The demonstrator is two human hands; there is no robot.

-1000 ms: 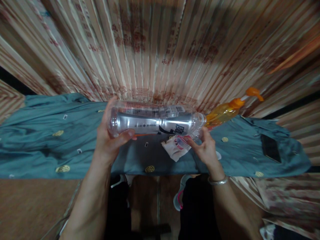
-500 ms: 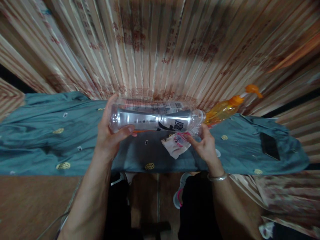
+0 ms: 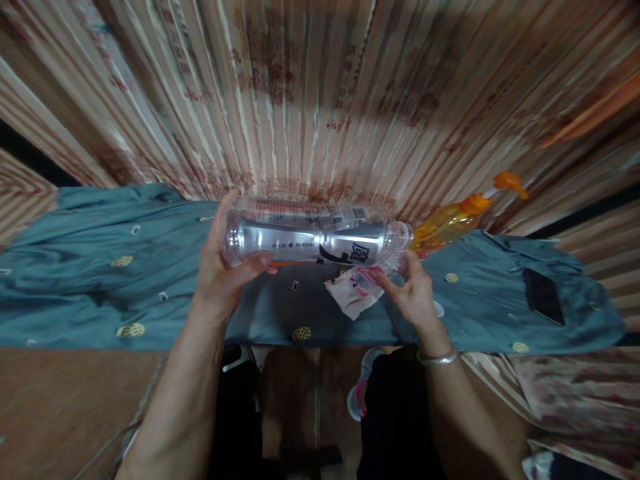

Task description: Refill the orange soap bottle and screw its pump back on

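A clear plastic bottle (image 3: 305, 233) with a silvery printed label lies sideways between my hands, above the cloth. My left hand (image 3: 225, 267) wraps its base, thumb along the near side. At the neck end, my right hand (image 3: 413, 283) grips the bottle, thumb below and fingers partly hidden behind it. Just under the bottle, close to my right thumb, is a crumpled white packet (image 3: 353, 297) with pink and blue print. Whether the right thumb touches that packet I cannot tell. Beyond the neck stands a pump bottle (image 3: 445, 223) of yellow-orange liquid.
A green cloth (image 3: 165, 260) with yellow patterns covers the narrow table. A dark phone (image 3: 544, 297) lies at its right end, and a small whitish round thing (image 3: 439, 309) sits beside my right wrist. A striped curtain (image 3: 310, 100) hangs along the far edge.
The whole view has shifted slightly, so everything appears a little further right. Both hands keep the same hold on the bottle, which looks barely turned.
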